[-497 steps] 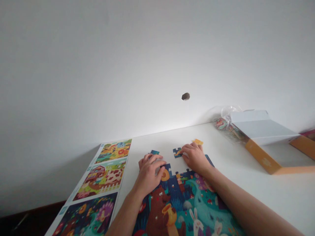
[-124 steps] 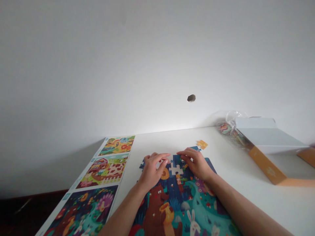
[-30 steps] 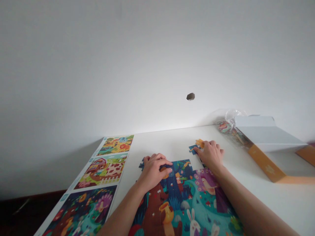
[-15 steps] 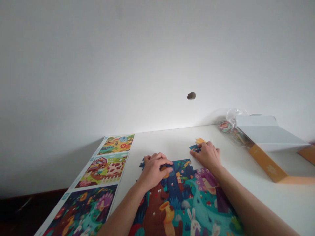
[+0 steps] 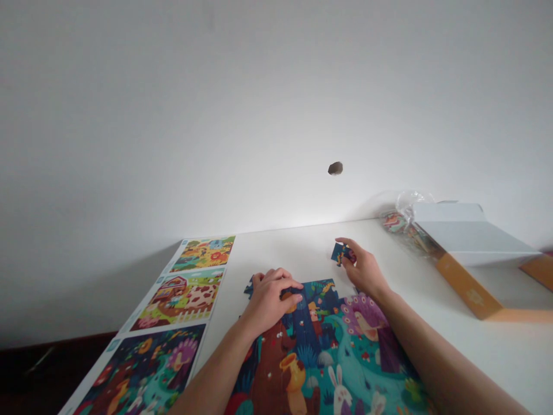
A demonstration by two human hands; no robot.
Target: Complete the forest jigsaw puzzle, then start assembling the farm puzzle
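A jigsaw puzzle with a bear, rabbits and a purple peacock lies on the white table in front of me. My left hand rests on its upper left part, fingers spread with thumb and index apart, covering some of the picture. Beyond the puzzle's upper right edge, my right hand pinches a dark blue puzzle piece with some purple on it. That piece is tilted, its picture side partly hidden by the fingers, and it is apart from the puzzle.
Printed picture sheets lie along the table's left side, one showing the same forest scene. At the back right sits a clear plastic bag with colourful pieces, against an orange and white box. A wall with a hole stands behind.
My right hand has turned and raised the blue piece, so more of its picture shows. The yellow shape behind those fingers is out of sight now. My left hand has stayed put.
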